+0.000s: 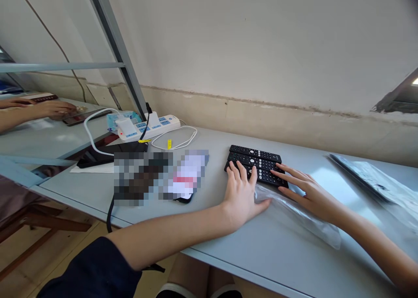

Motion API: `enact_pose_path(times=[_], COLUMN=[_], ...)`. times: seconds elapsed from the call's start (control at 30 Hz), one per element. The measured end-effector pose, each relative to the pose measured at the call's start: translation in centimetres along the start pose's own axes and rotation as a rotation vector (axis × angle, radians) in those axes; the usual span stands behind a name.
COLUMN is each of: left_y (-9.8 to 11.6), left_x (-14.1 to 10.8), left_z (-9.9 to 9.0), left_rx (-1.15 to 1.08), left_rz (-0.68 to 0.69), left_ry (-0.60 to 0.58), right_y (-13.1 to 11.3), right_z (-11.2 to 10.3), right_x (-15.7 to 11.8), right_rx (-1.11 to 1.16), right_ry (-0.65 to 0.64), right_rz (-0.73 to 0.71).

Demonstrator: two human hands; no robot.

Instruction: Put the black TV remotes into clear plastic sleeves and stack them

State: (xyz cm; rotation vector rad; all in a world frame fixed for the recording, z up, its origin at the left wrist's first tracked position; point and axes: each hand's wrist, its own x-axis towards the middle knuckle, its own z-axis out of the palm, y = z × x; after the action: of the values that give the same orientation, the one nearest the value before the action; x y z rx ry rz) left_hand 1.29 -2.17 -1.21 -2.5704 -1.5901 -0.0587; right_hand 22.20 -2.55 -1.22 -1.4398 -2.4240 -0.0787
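Note:
Three black remote controls (255, 153) lie side by side on the grey table (215, 250), their long edges close together. My left hand (240, 191) is spread, its fingertips resting on the nearest remote. At the remotes' right ends is my right hand (305, 188), fingers apart, with fingertips touching their ends. Neither hand is gripping anything. A clear plastic bag (303, 217) lies flat below the remotes, partly under my right hand.
Left of the remotes lies a phone (189, 172), partly blurred. Behind it are a white power strip (163, 124) and cables. More plastic-wrapped items (362, 178) lie at the right. Another person's hands (52, 108) show at the far left, beyond a metal frame (114, 37).

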Motion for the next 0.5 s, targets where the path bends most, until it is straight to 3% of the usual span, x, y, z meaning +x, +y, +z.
enact_pose_path(times=[0.4,0.5], left_y=[-0.08,-0.22], left_x=[-0.2,-0.27], left_z=[0.66,0.66], left_rx=[0.013,0.036], left_rz=[0.02,0.086], left_ry=[0.137,0.23], right_y=[0.09,-0.18], right_z=[0.19,-0.05], right_x=[0.04,0.12], right_rx=[0.025,0.012], right_ry=[0.005,0.027], right_rz=[-0.017,-0.015])
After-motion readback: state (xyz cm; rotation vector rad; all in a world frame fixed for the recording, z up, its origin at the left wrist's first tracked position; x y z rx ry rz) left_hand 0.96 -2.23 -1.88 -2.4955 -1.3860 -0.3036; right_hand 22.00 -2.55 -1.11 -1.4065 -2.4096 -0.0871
